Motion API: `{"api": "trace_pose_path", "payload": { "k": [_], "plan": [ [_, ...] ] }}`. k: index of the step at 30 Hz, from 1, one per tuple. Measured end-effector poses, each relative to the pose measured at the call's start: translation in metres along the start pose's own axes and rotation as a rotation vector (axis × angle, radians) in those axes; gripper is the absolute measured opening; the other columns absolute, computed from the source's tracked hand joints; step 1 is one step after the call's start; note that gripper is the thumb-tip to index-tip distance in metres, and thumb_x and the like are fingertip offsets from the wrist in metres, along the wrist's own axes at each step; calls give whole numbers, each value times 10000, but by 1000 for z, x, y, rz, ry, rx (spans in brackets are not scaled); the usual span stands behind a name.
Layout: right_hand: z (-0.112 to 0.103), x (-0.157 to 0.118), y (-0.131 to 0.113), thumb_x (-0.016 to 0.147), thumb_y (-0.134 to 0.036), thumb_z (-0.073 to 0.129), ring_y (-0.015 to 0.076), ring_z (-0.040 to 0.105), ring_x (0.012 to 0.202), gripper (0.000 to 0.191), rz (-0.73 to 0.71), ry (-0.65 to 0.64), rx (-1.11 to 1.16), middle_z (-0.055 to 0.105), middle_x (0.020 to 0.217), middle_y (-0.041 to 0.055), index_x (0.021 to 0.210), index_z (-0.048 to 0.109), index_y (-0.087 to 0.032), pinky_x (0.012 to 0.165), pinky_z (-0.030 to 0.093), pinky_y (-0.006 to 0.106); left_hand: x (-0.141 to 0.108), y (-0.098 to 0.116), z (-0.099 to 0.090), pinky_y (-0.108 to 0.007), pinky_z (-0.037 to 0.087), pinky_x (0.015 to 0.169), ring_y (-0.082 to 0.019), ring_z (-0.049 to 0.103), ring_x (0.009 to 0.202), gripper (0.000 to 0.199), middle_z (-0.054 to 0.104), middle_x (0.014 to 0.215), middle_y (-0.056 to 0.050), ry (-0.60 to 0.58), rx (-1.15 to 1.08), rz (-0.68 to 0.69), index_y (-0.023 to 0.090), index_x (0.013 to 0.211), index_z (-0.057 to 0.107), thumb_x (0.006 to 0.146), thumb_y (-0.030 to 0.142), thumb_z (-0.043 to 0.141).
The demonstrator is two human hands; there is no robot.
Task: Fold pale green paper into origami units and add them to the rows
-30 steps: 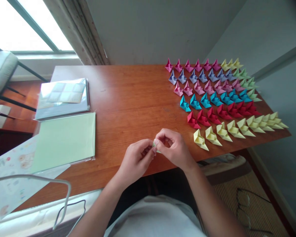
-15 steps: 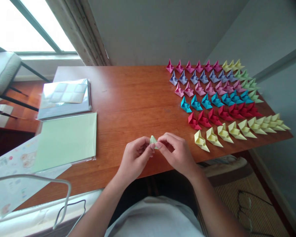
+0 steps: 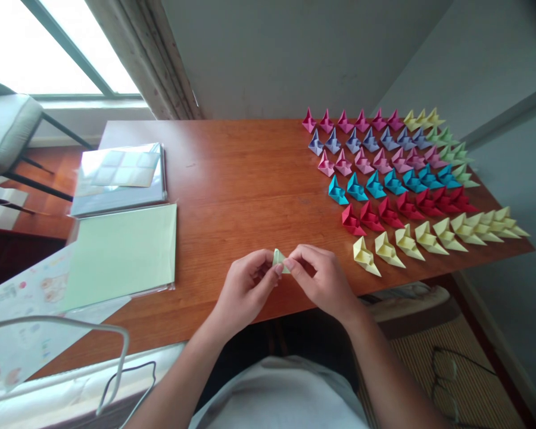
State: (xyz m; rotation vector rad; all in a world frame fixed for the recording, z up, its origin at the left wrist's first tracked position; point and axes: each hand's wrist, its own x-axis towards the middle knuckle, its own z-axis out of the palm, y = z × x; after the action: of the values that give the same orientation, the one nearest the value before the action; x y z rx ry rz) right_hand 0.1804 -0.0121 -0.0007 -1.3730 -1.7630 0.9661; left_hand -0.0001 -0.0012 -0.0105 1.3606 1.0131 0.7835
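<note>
Between my hands is a small folded piece of pale green paper (image 3: pixel 277 257), its pointed tip upward, just above the table's front edge. My left hand (image 3: pixel 250 286) pinches its left side between thumb and fingers. From the right, my right hand (image 3: pixel 319 277) grips the other side with thumb and forefinger. The lower part of the paper is partly hidden by my fingertips. Close by on the right stands the nearest row of pale yellow folded paper boats (image 3: pixel 365 256).
Behind that row stand rows of red (image 3: pixel 352 220), blue (image 3: pixel 338 190), pink (image 3: pixel 326 164), purple (image 3: pixel 315 143) and magenta paper boats (image 3: pixel 309 121). At left lie a stack of pale green paper (image 3: pixel 125 253), a plastic-wrapped pack (image 3: pixel 116 199) and a printed sheet (image 3: pixel 22 322). A white cable (image 3: pixel 71 323) crosses the lower left.
The green paper has tilted slightly between my fingers, and both hands keep their pinch on it. The whole view has shifted a little; the boats and stacks stay in place.
</note>
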Motion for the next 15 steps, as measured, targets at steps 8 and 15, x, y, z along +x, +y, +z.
{"api": "trace_pose_path", "payload": {
  "k": [8,15],
  "plan": [
    [-6,5,-5,940,-259,604,160,591,766,80,1,-23,74,617,821,7,869,618,-225,706,474,283,1,5,4,-234,348,582,-110,425,607,210,520,661,23,-9,300,93,175,771,601,943,292,568],
    [7,1,1,906,-364,689,152,648,762,154,167,98,461,665,833,8,895,633,-221,710,546,278,1,5,5,-222,418,615,-119,499,684,186,547,751,1,62,65,63,173,784,598,915,296,645]
  ]
}}
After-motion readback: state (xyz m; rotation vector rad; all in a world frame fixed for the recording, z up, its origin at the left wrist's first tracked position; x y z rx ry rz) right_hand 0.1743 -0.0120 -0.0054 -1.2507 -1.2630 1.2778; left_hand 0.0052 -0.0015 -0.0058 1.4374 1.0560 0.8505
